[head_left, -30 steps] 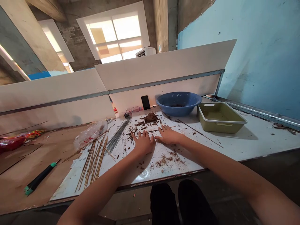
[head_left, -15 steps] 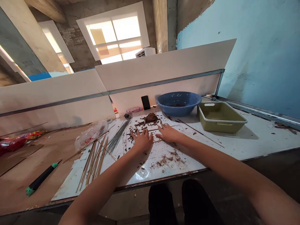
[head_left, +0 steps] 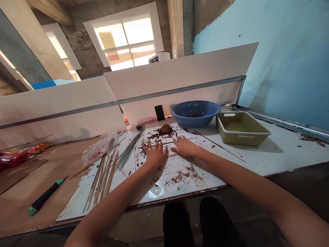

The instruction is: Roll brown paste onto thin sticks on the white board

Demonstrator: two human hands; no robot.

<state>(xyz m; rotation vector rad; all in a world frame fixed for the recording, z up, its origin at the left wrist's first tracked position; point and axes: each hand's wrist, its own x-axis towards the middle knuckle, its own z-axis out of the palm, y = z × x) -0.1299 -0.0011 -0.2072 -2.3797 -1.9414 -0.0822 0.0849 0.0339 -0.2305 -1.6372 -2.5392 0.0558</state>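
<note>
in the head view, your left hand (head_left: 155,156) and right hand (head_left: 185,146) lie flat on the white board (head_left: 205,178), fingers spread apart and clamped on nothing. a thin brown stick (head_left: 159,143) runs left to right along its long axis at your fingertips, though you can't tell if they touch it. a short stick piece (head_left: 172,155) pokes out from under your right hand toward your left. a lump of brown clay (head_left: 165,129) sits just beyond.
</note>
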